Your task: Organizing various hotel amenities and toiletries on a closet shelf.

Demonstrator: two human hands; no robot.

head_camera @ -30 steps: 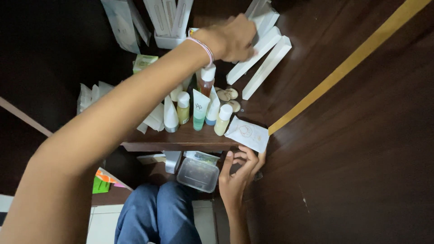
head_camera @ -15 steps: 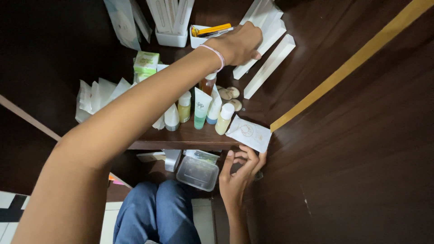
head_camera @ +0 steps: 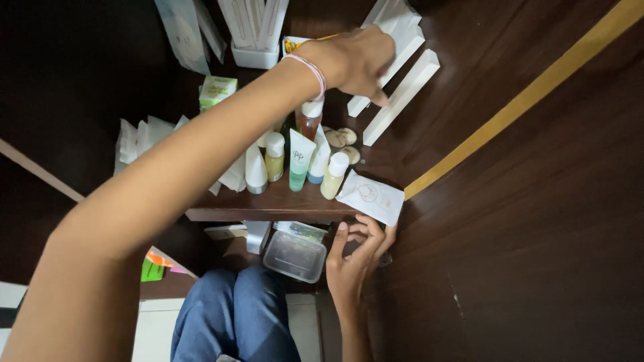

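Fingertips of the left hand [head_camera: 355,62] press down on the long white boxes [head_camera: 396,90] at the far end of the dark wooden shelf [head_camera: 268,201]. The hand lies flat over their upper ends rather than closed around any of them, so it touches and does not grip. The boxes lie side by side, their long axes slanting from just under those fingertips down toward the near edge of the shelf, where the right hand [head_camera: 355,258] waits. That right hand hangs below the shelf's edge, fingers loosely curled and holding nothing, just under a white sachet [head_camera: 371,196] that overhangs the edge. The left hand is on the boxes; the right is well apart from them. Between the two hands stand small bottles and tubes [head_camera: 295,161], beside the left forearm.
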